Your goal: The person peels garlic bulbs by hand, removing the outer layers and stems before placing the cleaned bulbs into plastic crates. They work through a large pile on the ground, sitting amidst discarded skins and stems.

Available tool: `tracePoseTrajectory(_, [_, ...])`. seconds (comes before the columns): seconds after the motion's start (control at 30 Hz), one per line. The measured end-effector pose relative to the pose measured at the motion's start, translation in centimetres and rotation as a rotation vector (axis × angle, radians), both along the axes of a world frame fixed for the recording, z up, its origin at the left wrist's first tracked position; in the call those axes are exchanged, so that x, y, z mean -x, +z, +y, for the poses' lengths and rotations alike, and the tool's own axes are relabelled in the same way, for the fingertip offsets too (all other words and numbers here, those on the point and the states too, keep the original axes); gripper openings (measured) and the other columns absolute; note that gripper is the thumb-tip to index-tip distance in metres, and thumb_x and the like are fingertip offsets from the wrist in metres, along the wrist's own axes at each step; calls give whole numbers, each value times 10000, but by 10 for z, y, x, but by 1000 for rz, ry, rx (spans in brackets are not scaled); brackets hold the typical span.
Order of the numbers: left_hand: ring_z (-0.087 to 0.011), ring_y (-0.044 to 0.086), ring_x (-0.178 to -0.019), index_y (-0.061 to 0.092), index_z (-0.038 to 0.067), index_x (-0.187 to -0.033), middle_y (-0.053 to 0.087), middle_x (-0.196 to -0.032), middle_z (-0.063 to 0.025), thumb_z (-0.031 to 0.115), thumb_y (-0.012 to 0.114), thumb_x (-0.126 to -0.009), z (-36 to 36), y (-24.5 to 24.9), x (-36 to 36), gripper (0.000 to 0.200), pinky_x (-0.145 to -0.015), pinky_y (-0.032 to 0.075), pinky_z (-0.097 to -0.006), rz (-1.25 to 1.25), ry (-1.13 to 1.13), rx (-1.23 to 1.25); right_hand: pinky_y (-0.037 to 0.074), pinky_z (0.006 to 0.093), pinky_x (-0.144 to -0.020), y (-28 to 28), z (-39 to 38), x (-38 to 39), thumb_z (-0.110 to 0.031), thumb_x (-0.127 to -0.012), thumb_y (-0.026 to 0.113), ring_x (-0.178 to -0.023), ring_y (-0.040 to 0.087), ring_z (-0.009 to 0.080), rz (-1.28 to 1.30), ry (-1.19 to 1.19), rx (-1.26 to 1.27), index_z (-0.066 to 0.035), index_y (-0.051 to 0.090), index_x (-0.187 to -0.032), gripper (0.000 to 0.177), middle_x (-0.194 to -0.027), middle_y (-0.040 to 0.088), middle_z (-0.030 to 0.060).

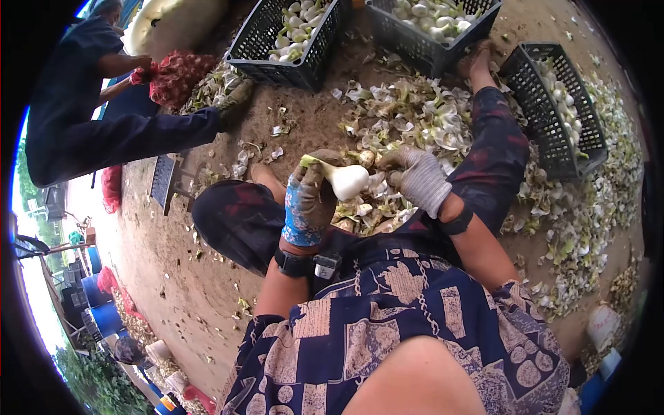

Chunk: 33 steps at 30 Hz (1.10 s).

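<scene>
Gloved in grey with a blue floral cuff, my left hand [315, 200] is closed around the green stalk of a peeled white garlic bulb [350, 182]. The bulb's round end points to the right, towards my other hand. My right hand [420, 178], in a soiled grey knit glove, is just beside the bulb with its fingers curled in. Whatever those fingers hold, if anything, is hidden. Below both hands, between my legs, lie more bulbs and loose peelings [346, 225].
Black plastic crates of white bulbs stand ahead [304, 72], further right [432, 52] and at the right [546, 114]. Peelings [415, 114] cover much of the ground. At the left, a person [83, 90] handles a red net sack [178, 77] near a low stool [166, 181].
</scene>
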State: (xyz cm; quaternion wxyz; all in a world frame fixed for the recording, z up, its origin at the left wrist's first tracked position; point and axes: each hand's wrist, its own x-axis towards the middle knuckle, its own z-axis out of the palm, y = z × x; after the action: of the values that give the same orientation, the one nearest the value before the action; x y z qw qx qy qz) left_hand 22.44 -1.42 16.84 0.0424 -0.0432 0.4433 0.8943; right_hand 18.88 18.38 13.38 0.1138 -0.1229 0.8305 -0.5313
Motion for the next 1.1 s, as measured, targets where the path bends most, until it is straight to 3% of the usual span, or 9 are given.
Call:
tracePoseTrajectory(0.1, [-247,572,-978,524,36,-1118,597,-1046,-104,353,495,-901,-22,-25,9,385,-867,462,-426,-122,48,-427,507,279,-560,41,17,-24,61,-706,537,-635,610,158,-601,329,455,31,625,-842,165,-735,608,102])
tracePoseTrajectory(0.23, [-260,558,-989,525,48,-1126,586,-1083,-122,329,499,-899,-39,-50,19,362,-788,488,-377,-162,51,-700,472,321,-595,56,41,-4,-194,-798,676,-667,601,216,-74,1271,1078,19,641,-876,229,-746,597,102])
tracePoseTrajectory(0.3, [-256,573,-952,533,50,-1098,592,-1065,-121,309,527,-890,-33,-48,25,332,-733,503,-356,-212,125,-644,486,387,-627,73,64,-22,-275,-787,680,-695,615,287,-420,429,498,-13,658,-892,283,-760,608,121])
tracePoseTrajectory(0.37, [-251,587,-916,541,51,-1069,598,-1047,-120,288,556,-881,-21,-43,28,303,-677,518,-335,-269,186,-592,489,423,-704,22,39,11,-362,-775,659,-817,614,324,17,273,-810,-57,636,-1020,392,-899,621,152])
tracePoseTrajectory(0.53, [-211,621,-690,567,67,-949,629,-887,-79,233,602,-863,1,-52,16,191,-522,511,-288,-486,495,-205,462,419,-833,13,-23,-5,-357,-757,653,-1016,565,328,639,18,-381,-79,535,-1178,518,-1172,552,178])
tracePoseTrajectory(0.7, [-257,620,-801,560,69,-942,629,-894,-76,262,581,-869,-3,-76,14,207,-642,522,-388,-592,370,-269,509,294,-618,-33,-27,35,-55,-797,576,-670,635,213,11,-389,317,-60,629,-939,151,-812,664,112])
tracePoseTrajectory(0.87, [-210,633,-759,570,66,-907,629,-834,-73,213,594,-868,2,-80,24,154,-554,523,-281,-628,361,38,372,439,-956,-14,24,27,-178,-746,615,-1250,355,345,253,-104,-819,-149,367,-1346,649,-1395,321,179])
tracePoseTrajectory(1.03, [-197,615,-818,539,-5,-1124,611,-975,-106,204,542,-896,52,-57,31,310,-692,522,-305,-203,-204,360,454,420,-875,11,22,-2,-124,-683,649,-1068,529,330,540,126,-449,-126,404,-1313,676,-1259,467,156])
tracePoseTrajectory(1.1, [-181,601,-870,506,-2,-1179,590,-1027,-111,188,520,-910,62,-20,49,330,-720,514,-299,-177,-218,-101,516,366,-767,28,61,19,-31,-704,604,-909,612,287,549,-160,-171,-112,486,-1227,542,-1107,569,136])
